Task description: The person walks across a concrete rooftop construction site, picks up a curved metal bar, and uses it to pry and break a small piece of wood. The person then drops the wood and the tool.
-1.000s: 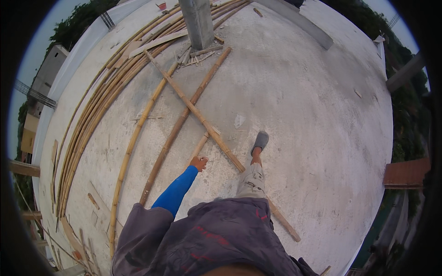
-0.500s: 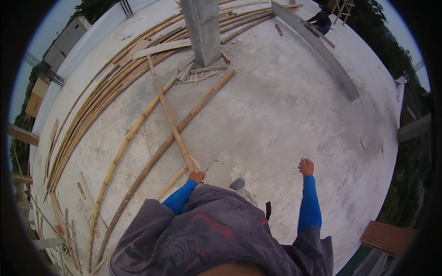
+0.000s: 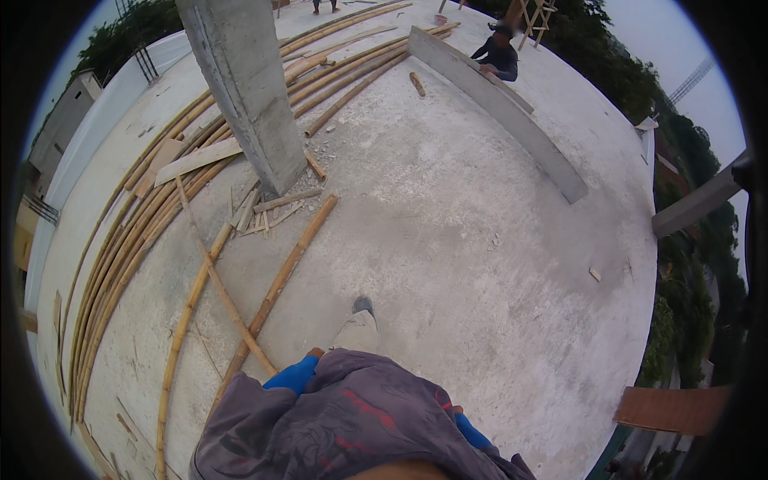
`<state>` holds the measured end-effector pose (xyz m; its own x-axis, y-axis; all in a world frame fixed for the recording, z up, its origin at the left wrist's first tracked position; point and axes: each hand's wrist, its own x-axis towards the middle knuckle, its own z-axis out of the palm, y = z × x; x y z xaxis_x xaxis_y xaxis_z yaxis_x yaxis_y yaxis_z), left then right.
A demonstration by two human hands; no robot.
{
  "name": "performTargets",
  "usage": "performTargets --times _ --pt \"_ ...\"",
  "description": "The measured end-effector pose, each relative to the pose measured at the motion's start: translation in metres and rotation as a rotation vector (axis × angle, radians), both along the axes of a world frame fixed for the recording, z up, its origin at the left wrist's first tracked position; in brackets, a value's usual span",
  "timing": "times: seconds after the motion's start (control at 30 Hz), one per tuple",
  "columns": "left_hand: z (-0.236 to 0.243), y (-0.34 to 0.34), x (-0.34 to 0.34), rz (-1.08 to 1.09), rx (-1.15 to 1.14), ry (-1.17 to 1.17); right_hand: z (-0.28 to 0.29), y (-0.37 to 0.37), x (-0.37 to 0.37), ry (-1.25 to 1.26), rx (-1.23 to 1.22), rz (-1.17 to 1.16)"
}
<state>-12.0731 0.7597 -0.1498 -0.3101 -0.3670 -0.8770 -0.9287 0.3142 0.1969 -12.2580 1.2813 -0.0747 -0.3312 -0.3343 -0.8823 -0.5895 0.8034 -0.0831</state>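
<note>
Only a sliver of my left hand [image 3: 315, 353] shows past the blue sleeve and dark shirt, its fingers hidden; bamboo poles lie beside it on the floor, with no contact visible. My right hand is out of sight behind my body, though its blue sleeve [image 3: 468, 428] shows. One thick bamboo pole [image 3: 288, 272] lies ahead of me, crossed by a thinner strip [image 3: 220, 284]. A lighter pole [image 3: 182, 336] runs to the left of them. My grey shoe [image 3: 362, 306] is on the concrete.
A concrete column [image 3: 252, 112] has offcuts [image 3: 264, 216] at its foot. Long poles [image 3: 124, 240] curve along the left. A low concrete beam [image 3: 504, 120] stands right, a crouching person [image 3: 500, 56] behind it. Another person's legs [image 3: 324, 6] show far back. A brown board [image 3: 664, 408] juts at lower right.
I have moved forward; the column looms larger, and the crouching person has come fully into view. My right hand, visible half a second ago, has dropped back out of sight.
</note>
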Motion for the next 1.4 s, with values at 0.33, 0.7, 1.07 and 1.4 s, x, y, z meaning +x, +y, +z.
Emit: performTargets --times 0.33,0.7,1.07,1.4 --pt "0.102 -0.251 -0.308 0.095 -0.109 0.367 0.029 -0.191 -0.141 -0.068 -0.325 -1.203" --pt "0.094 -0.340 -0.441 -0.149 -0.105 0.387 -0.006 -0.403 -0.493 -0.141 -0.512 -1.343" --pt "0.148 -0.450 -0.528 0.046 -0.016 -0.056 0.057 -0.664 -0.846 -0.021 -0.489 -0.933" --pt "0.075 -0.618 -0.750 0.061 -0.040 0.052 0.039 -0.850 -0.957 -0.139 -0.527 -0.891"
